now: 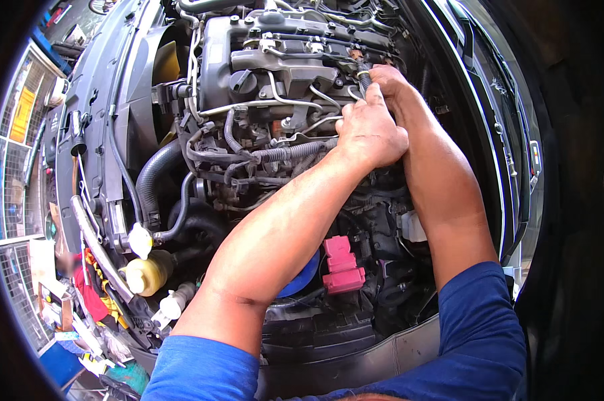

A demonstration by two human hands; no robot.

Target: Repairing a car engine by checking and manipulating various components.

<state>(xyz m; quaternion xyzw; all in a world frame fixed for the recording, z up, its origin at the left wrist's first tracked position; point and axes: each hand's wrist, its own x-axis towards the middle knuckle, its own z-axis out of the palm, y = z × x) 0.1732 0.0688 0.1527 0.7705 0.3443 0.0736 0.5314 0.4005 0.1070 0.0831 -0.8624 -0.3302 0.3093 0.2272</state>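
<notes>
Both of my arms reach over an open engine bay to the rear side of the engine (215,63). My left hand (371,137) is closed with its index finger stretched forward, beside the lower end of a short black corrugated tube (365,80). What its curled fingers hold is hidden. Just beyond it, my right hand (390,83) bends its fingers against the upper part of that tube; its fingertips are partly hidden. The tube runs up to a brownish connector (356,55) on the engine top. Thin metal pipes (295,103) lie left of my hands.
A thick corrugated harness (292,152) crosses below my left hand. Under my forearms sit a pink-red cover (343,264) and a blue round part (300,279). A yellowish reservoir (148,273) and black hose (156,177) stand left. The car body edge (476,100) borders the right.
</notes>
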